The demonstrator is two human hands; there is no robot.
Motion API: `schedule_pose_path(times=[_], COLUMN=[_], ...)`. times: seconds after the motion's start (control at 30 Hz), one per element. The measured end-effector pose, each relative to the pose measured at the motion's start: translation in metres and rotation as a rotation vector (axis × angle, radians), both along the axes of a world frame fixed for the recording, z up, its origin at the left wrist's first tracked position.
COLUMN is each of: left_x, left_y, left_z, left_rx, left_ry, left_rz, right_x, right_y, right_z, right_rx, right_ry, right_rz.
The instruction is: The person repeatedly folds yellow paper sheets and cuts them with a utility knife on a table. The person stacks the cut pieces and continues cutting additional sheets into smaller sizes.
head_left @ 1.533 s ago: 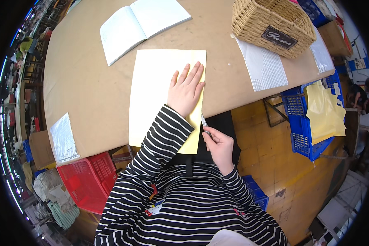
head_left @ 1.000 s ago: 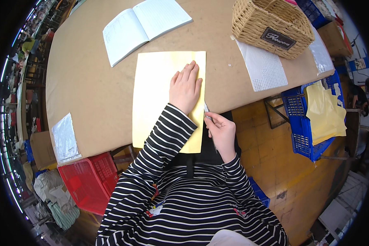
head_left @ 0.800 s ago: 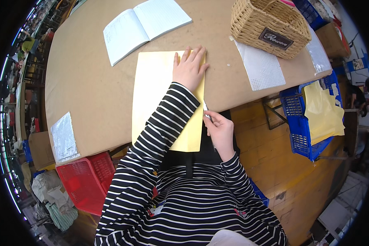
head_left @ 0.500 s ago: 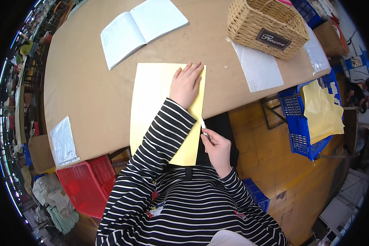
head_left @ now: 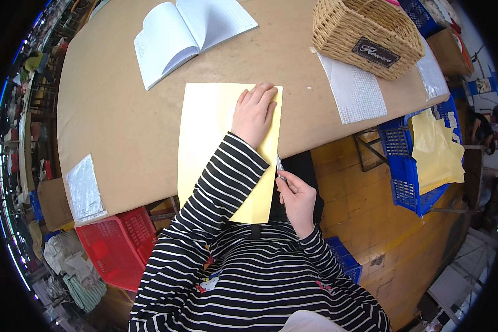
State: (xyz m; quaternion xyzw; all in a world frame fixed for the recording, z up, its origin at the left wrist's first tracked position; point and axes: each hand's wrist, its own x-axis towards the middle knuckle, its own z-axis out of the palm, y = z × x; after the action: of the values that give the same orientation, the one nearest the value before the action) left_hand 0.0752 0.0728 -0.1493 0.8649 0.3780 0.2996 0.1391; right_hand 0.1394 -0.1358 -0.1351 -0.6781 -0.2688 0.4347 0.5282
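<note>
- Here's the yellow sheet [head_left: 205,127], lying on the brown-covered table [head_left: 116,110] right in front of the person, its lower end reaching past the near edge towards the lap!
- Left hand [head_left: 253,115] sits up near the sheet's top right corner, fingers close together and laid down on the face; that grip pins rather than grasps, with nothing pinched in it.
- Over to the right hand [head_left: 297,200], and there the grip is narrow, thumb and fingers closed on a slim tool [head_left: 280,165], its pale tip just beside the sheet's right edge; whether they touch, I can't tell.
- How does this sheet handle? Light, I'd say, like paper or thin card, and easily creased; one layer or several, no telling from here.
- It looks smooth, so it could well skid; a flat palm near the right edge seems the sound hold, fingertips kept in from the margin.
- To lift it, two opposite edges look best, since one corner alone would likely let it flop.
- The tool seems light and stiff; hold it by the body, well clear of that possibly sharp tip!
</note>
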Motion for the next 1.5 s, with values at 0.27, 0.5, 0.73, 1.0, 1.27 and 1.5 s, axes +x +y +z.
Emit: schedule_pose_path(times=[0.27,0.5,0.73,1.0,1.27,1.5], left_x=[0.000,-0.001,-0.010,-0.011,-0.016,-0.017], left_y=[0.001,0.002,-0.019,-0.036,-0.029,-0.029], left_z=[-0.004,-0.003,0.005,0.013,0.006,0.006], left_rx=[0.026,0.009,-0.069,-0.083,-0.196,-0.161], left_ry=[-0.026,-0.034,-0.004,0.083,-0.040,-0.034], left_rz=[-0.015,-0.026,-0.096,0.105,0.104,0.067], right_x=[0.008,0.020,0.009,0.010,0.010,0.020], right_y=[0.018,0.042,0.014,0.003,0.003,0.020], right_z=[0.001,0.002,0.004,0.002,0.006,0.002], right_rx=[0.001,0.017,-0.002,-0.022,-0.039,-0.022], right_ry=[0.044,0.066,-0.046,-0.069,-0.046,-0.025], right_rz=[-0.027,-0.003,-0.039,-0.006,-0.043,-0.008])
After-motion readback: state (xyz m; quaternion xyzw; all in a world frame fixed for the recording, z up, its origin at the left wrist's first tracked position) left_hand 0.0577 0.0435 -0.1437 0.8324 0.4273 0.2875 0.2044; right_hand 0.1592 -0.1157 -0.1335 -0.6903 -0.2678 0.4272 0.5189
